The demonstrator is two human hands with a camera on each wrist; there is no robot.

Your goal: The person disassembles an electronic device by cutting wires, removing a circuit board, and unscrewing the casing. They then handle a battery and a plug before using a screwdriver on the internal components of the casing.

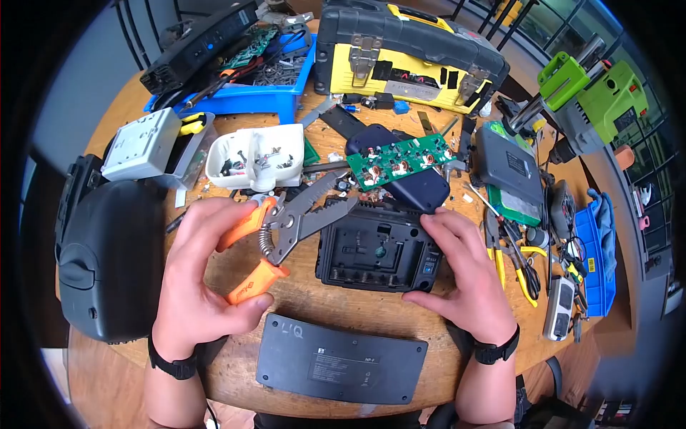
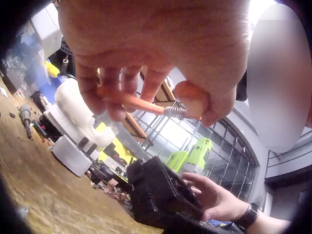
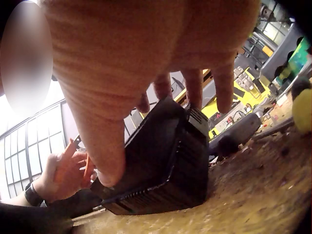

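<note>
My left hand point(image 1: 187, 289) grips orange-handled wire strippers point(image 1: 288, 227), with fingers round one handle and the thumb on the other. The handles are spread, a coil spring shows between them, and the metal jaws point right above the black plastic housing point(image 1: 409, 250). On the housing's right side my right hand point(image 1: 477, 289) holds its edge between thumb and fingers. In the right wrist view the housing point(image 3: 161, 151) is tilted up from the table. Its recessed side faces up in the head view. Nearer the body lies a flat black cover point(image 1: 350, 361) with a printed NP-F label.
Behind the housing a green circuit board point(image 1: 396, 163) lies across a dark blue case point(image 1: 429, 191). A white tray point(image 1: 293, 175) holds screws. Pliers point(image 1: 498, 264) and other tools lie right. A black case point(image 1: 114, 250) stands left, a yellow toolbox point(image 1: 343, 68) at the back.
</note>
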